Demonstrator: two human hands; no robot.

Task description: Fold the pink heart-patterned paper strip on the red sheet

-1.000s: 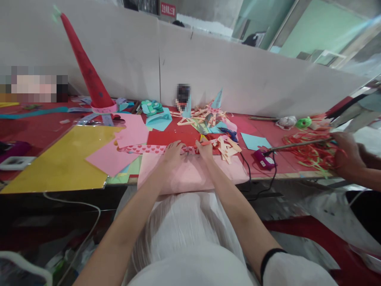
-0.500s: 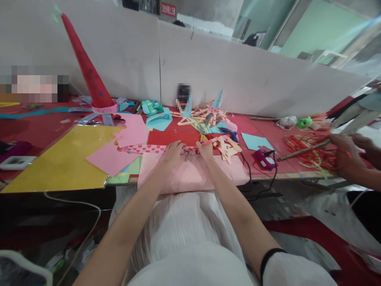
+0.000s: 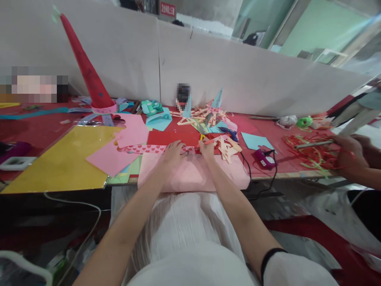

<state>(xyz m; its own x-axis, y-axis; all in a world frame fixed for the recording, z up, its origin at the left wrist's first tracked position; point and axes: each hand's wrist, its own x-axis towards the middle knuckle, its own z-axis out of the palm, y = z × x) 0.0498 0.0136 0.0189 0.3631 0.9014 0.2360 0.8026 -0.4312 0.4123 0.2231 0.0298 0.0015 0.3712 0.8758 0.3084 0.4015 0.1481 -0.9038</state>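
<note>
My left hand (image 3: 174,152) lies flat, fingers stretched out, on a pink paper strip with red hearts (image 3: 145,149), pressing it against the pink padded surface (image 3: 181,176). To its right my right hand (image 3: 207,149) is closed just past the strip's right end. A small yellow tip (image 3: 202,137) pokes out above its fingers; the rest of what it holds is hidden. Behind both hands lies a red sheet (image 3: 169,138). Pale orange paper strips (image 3: 228,148) lie in a tangle close to the right hand.
To the left are a yellow sheet (image 3: 65,159), pink paper pieces (image 3: 133,131) and a tall red cone (image 3: 86,65). A purple power adapter (image 3: 264,159) with a black cable sits to the right. Beyond it, another person's hands (image 3: 351,153) hold a stick over red and green strips.
My right hand has shifted slightly to the right, away from the left hand, which stays in place. The other person's stick has moved up and right.
</note>
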